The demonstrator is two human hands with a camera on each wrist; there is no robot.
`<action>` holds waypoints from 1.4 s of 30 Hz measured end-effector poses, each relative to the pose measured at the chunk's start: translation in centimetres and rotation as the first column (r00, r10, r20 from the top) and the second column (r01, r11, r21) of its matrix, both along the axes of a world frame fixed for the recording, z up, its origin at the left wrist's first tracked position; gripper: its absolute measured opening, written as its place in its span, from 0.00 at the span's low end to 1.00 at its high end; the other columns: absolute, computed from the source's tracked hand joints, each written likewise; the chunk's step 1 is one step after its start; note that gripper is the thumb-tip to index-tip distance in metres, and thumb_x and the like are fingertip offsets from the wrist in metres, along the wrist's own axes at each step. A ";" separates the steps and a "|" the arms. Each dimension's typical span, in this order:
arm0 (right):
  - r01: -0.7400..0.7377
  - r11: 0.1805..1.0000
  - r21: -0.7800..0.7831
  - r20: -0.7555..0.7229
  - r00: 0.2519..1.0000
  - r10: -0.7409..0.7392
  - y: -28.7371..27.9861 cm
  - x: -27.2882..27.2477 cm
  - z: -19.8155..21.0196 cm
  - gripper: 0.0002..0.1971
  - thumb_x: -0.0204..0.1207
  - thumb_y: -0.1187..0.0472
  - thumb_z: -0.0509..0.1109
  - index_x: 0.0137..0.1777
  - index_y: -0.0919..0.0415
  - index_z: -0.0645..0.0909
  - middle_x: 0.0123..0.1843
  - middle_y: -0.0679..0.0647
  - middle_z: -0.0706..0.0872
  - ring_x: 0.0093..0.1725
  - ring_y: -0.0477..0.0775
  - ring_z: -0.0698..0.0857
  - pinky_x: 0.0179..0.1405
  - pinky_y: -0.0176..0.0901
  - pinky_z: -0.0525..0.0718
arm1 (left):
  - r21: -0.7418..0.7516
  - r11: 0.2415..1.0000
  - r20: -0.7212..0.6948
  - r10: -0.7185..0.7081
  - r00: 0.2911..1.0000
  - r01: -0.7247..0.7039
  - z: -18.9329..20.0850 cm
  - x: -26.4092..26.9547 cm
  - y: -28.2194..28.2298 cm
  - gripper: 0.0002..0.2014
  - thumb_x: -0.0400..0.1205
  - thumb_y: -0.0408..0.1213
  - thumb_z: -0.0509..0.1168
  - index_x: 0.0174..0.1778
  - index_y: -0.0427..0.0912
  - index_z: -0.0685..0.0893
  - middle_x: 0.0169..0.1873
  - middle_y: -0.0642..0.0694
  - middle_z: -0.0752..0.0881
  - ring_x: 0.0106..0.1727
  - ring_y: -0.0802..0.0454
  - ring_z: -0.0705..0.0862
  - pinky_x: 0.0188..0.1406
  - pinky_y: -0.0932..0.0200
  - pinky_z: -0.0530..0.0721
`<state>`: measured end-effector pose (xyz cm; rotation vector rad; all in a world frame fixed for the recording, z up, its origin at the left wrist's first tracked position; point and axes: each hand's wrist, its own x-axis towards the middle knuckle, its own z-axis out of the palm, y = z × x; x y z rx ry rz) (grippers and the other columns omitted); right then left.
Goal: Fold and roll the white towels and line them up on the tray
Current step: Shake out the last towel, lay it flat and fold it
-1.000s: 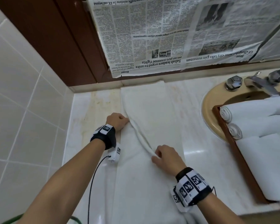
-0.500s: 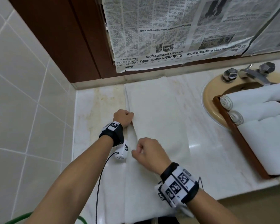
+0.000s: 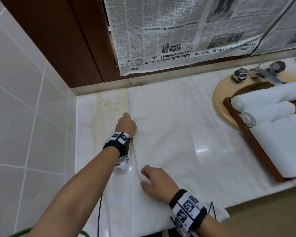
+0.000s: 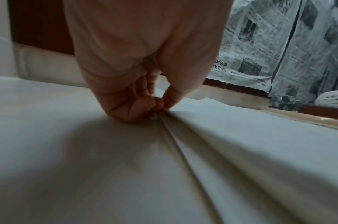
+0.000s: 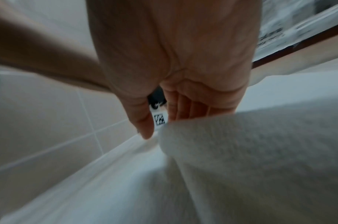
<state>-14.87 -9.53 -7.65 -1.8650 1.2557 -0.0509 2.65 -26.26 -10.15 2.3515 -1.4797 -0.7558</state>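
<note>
So two rolled towels already lie side by side on the tray, which sits on the sink to my right. Their swirly ends point toward the open bench. Under and in front of them I see more white cloth lying flat on the tray — I think that is towels not rolled yet, but I cannot tell how many.

The towel I am working on is spread flat on the bench, right in front of me. It is a long strip. Its long way runs from the wall at the back down to the near edge by my body, and a bit hangs over that edge. It looks folded over along its length, with the two long edges meeting on the left side.

My left hand is on that left edge, about halfway up. The fingers are curled and pinch the edge of the towel between thumb and fingertips. My right hand is lower down on the same edge. Its fingers are bent and seem to hold a little fold of cloth there, with the thumb on the other side of it.

I would say this towel is only at the folding step — the rolling is not begun, and it must still go on the tray next to the other two.
</note>
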 end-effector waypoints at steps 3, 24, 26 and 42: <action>0.184 0.980 -0.074 0.167 0.971 -0.169 -1.4 -2.6 0.5 0.12 0.81 0.56 0.64 0.60 0.57 0.82 0.49 0.50 0.88 0.46 0.50 0.84 0.51 0.43 0.81 | -0.121 0.992 0.036 -0.039 0.999 0.043 -0.6 -0.1 0.7 0.15 0.85 0.28 0.56 0.68 0.33 0.72 0.63 0.34 0.75 0.55 0.32 0.80 0.43 0.49 0.73; -0.155 0.950 -0.270 -0.448 0.894 0.019 -25.5 -8.3 -4.6 0.32 0.86 0.37 0.37 0.87 0.46 0.34 0.86 0.41 0.31 0.86 0.49 0.33 0.84 0.59 0.36 | 0.192 0.953 0.219 -0.274 0.936 0.234 -2.9 0.5 -3.4 0.28 0.89 0.58 0.35 0.86 0.64 0.36 0.85 0.60 0.33 0.87 0.46 0.34 0.82 0.30 0.37; -0.074 0.954 -0.291 -0.458 0.886 -0.071 -26.8 -8.8 -4.3 0.33 0.87 0.40 0.38 0.87 0.51 0.37 0.87 0.45 0.33 0.86 0.52 0.34 0.84 0.60 0.36 | 0.146 0.972 0.219 -0.215 0.952 0.186 -2.5 0.6 -4.6 0.28 0.90 0.56 0.38 0.87 0.62 0.39 0.86 0.60 0.35 0.87 0.45 0.35 0.82 0.28 0.38; -0.061 0.955 -0.291 -0.476 0.875 -0.090 -36.0 -8.7 -4.7 0.32 0.87 0.40 0.36 0.87 0.50 0.34 0.87 0.45 0.34 0.87 0.55 0.37 0.84 0.65 0.41 | 0.193 0.964 0.181 -0.216 0.960 0.180 -2.6 1.1 -12.5 0.29 0.88 0.60 0.35 0.85 0.65 0.36 0.83 0.69 0.32 0.87 0.43 0.35 0.80 0.26 0.38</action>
